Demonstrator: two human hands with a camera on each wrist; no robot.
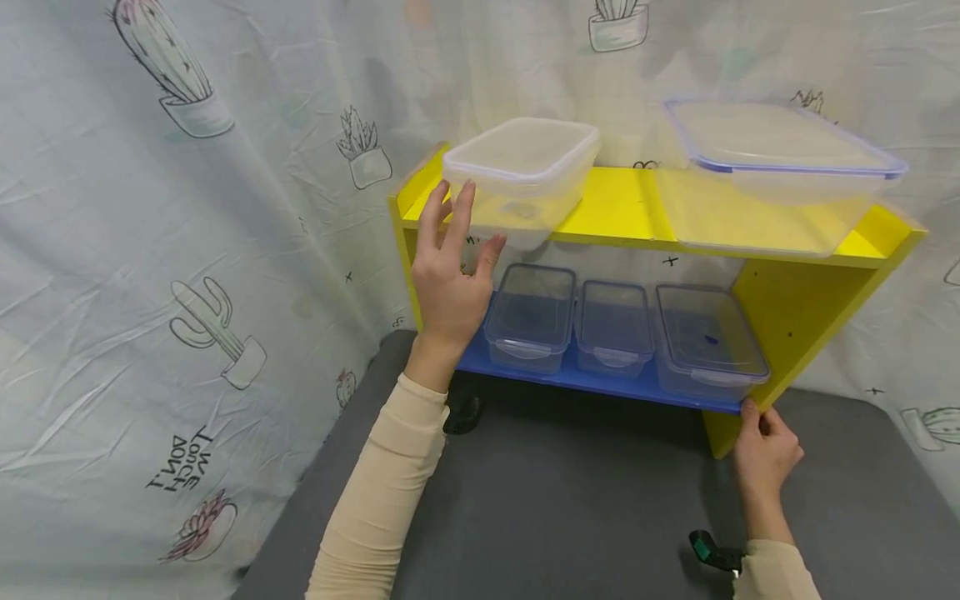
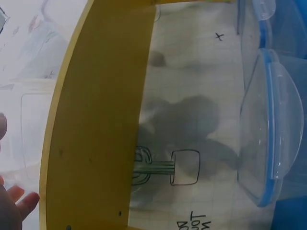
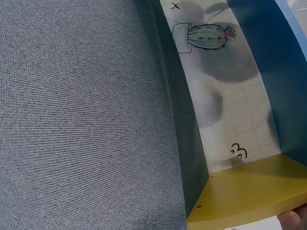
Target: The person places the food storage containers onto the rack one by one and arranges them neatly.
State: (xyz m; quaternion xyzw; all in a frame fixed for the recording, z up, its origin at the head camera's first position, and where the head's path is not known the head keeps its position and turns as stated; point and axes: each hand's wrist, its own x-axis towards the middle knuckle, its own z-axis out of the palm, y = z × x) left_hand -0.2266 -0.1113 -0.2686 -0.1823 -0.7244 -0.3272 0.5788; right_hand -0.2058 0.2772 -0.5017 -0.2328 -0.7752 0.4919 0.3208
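On the left of the yellow top board (image 1: 622, 200) stands a clear food container (image 1: 517, 208) with a whitish lid, jutting over the front edge. My left hand (image 1: 453, 287) is raised at its front left corner, fingers extended and fingertips right at its side. In the left wrist view, fingers of my left hand (image 2: 12, 206) show beside the yellow board. Low on the right, my right hand (image 1: 765, 454) grips the shelf unit's yellow side panel (image 1: 817, 317) where it meets the blue lower shelf (image 1: 592, 377). Only a bit of my right hand (image 3: 291, 219) shows in the right wrist view.
A larger clear container (image 1: 780, 179) with a blue-rimmed lid stands at the top right. Three lidded containers line the lower shelf: left (image 1: 531, 317), middle (image 1: 615, 325) and right (image 1: 708, 337). The unit stands on a grey table (image 1: 570, 500) before cactus-printed curtains (image 1: 300, 208).
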